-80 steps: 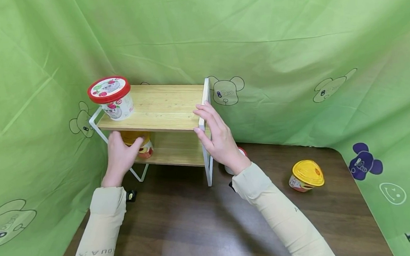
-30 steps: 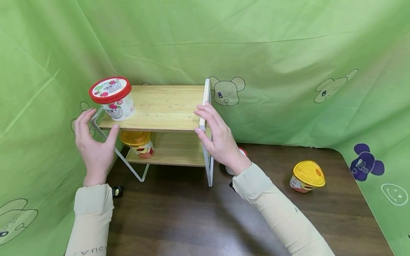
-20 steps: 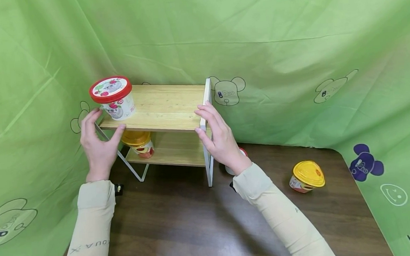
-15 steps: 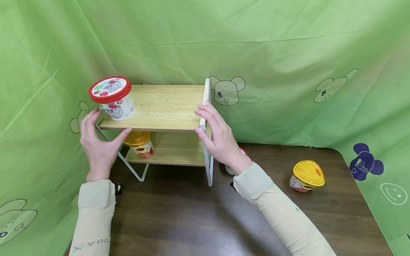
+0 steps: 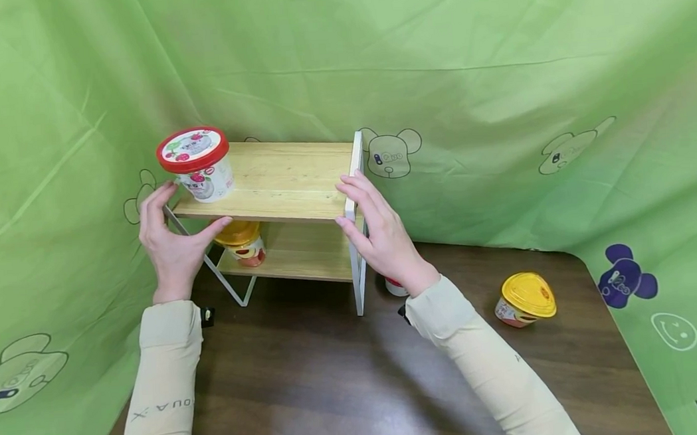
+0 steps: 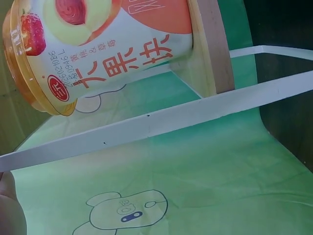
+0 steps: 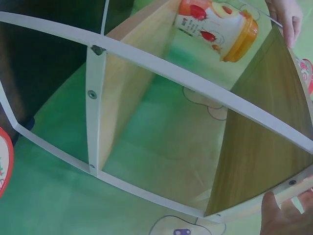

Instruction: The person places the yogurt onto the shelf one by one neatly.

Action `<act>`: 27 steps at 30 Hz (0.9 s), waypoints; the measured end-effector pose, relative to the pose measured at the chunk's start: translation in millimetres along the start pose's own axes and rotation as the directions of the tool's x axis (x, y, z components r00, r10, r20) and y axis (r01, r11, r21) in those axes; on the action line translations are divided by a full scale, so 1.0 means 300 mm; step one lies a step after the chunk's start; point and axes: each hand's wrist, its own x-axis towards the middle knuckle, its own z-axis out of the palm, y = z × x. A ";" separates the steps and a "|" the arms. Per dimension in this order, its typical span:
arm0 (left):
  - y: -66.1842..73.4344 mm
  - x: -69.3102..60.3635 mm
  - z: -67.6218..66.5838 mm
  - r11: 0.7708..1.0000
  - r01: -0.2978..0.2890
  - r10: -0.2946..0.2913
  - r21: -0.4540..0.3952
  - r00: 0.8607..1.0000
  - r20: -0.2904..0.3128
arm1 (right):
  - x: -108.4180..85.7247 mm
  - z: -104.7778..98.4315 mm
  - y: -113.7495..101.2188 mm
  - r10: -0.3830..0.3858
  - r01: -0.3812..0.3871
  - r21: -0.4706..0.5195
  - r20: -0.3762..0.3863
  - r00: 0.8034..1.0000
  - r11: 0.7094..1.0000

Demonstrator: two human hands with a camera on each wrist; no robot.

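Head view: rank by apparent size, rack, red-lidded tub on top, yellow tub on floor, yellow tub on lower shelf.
1. Rack
2. Red-lidded tub
3. Unsure: floor yellow tub and shelf yellow tub. The floor one shows more, but the other is partly hidden.

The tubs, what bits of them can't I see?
Head view: most of the floor tub, behind the right hand.
Head view: part of the lower tub, behind the left hand and upper board.
Left wrist view: the lower tub again, cut off by the top edge.
Right wrist view: most of a red-rimmed lid, cut off by the left edge.
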 end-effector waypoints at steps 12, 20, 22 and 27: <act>0.126 0.002 -0.008 0.996 0.004 -0.006 -0.084 1.000 -0.025 | -0.037 -0.070 0.033 0.129 -0.129 0.009 0.014 0.992 0.992; 0.130 0.007 -0.014 0.996 -0.009 0.006 -0.093 1.000 -0.029 | -0.120 -0.134 0.099 0.283 -0.283 -0.012 0.020 0.959 0.959; 0.129 0.006 -0.014 0.996 -0.001 -0.002 -0.094 1.000 -0.025 | -0.139 -0.148 0.111 0.318 -0.317 -0.028 0.034 0.948 0.948; 0.130 0.001 -0.012 0.996 0.011 -0.013 -0.092 1.000 -0.018 | -0.187 -0.175 0.148 0.406 -0.399 -0.085 0.105 0.908 0.913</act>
